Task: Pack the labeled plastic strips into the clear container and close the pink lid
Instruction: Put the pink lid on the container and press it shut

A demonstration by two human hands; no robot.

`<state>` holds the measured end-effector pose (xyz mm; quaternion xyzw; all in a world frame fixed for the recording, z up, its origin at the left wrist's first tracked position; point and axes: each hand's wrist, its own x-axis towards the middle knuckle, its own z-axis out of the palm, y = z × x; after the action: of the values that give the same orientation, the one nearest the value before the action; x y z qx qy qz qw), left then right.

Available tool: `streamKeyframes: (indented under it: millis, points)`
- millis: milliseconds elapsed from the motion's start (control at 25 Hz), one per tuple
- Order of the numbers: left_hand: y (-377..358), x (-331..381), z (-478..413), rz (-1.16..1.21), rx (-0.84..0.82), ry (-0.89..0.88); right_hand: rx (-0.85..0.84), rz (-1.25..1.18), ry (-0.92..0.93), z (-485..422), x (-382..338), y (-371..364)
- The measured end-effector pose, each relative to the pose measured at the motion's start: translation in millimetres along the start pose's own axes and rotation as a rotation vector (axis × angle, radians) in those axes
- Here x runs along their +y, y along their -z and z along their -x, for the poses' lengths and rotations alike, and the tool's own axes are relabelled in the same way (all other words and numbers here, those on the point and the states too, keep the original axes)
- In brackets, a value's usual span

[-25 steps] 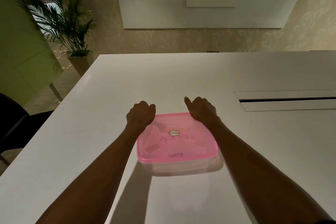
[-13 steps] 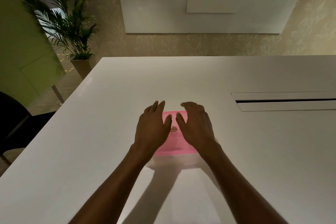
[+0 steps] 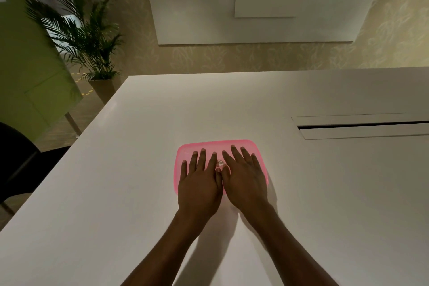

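As left hand [image 3: 199,184], right hand [image 3: 246,181] press, translucent rounded pink lid [image 3: 216,144]

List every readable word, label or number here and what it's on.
Oval sticker on the pink lid: print too small to read.
Handwriting on the whiteboard, top left corner: too blurred to read.
Nothing else legible; left hand and right hand cover most of the lid.
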<state>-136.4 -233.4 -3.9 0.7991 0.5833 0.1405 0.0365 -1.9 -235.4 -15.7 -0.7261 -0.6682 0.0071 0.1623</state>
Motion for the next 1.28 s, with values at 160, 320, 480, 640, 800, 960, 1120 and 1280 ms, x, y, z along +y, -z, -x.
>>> streamKeyframes:
  millis: [160,320,480,640,800,960,1120,1280]
  points:
    - [-8.3,-4.5,-8.1,-0.032,0.019,-0.018,0.036,-0.017,-0.021,-4.7,-1.2,-3.6]
    - [-12.2,-7.6,-26.0,-0.034,0.052,-0.012,0.046,-0.015,-0.022,-24.4,1.2,-8.9]
    - [-18.4,-9.4,-52.1,-0.027,0.08,0.007,0.047,-0.004,-0.018,-51.4,5.8,-15.4]
    - [-21.7,-15.0,-81.7,-0.039,0.083,0.007,0.083,-0.009,-0.03,-79.2,9.5,-21.6]
    - [-24.2,-19.1,-110.7,-0.037,0.104,0.003,0.078,0.027,-0.031,-109.4,14.4,-26.2]
    - [-30.8,-21.3,-138.9,-0.037,0.108,0.004,0.081,0.029,-0.019,-137.8,20.1,-30.3]
    - [-35.6,-24.3,-162.6,-0.047,0.096,0.001,0.092,0.025,-0.007,-161.4,25.0,-35.1]
    - [-33.1,-20.4,-171.1,-0.042,0.145,0.042,0.155,-0.015,-0.012,-174.0,27.8,-39.9]
